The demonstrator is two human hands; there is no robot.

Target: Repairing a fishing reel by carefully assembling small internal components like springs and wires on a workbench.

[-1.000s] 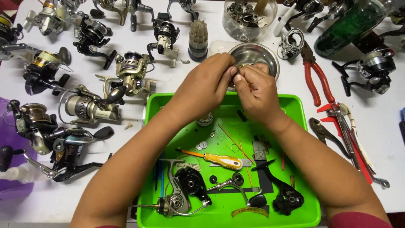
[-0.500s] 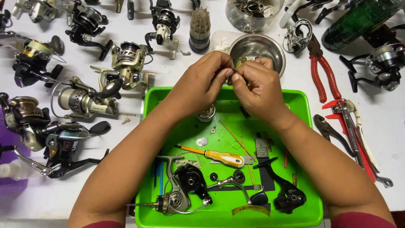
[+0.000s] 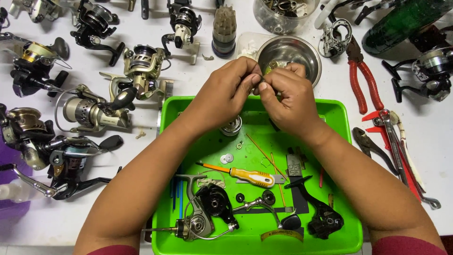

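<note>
While your left hand (image 3: 226,94) and right hand (image 3: 288,97) meet above the green tray (image 3: 339,113), both sets of fingers pinch one tiny part (image 3: 260,77). It sits just before the steel bowl (image 3: 302,52), too small to identify.

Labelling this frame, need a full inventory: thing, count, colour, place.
tray: one, green, centre.
screwdriver: one, yellow handle, in tray.
dismantled reel: one, black and silver, tray front.
washers: two, silver, in tray.
bowl: one, steel, behind tray.
fishing reels: several, silver, gold, black, table left and rear.
pliers: one, red handles, right of bowl.
hand tools: several, table right.
small part: one, mostly hidden, pinched between both hands.
left hand: above tray's far edge.
right hand: beside left hand, fingertips meeting.
</note>
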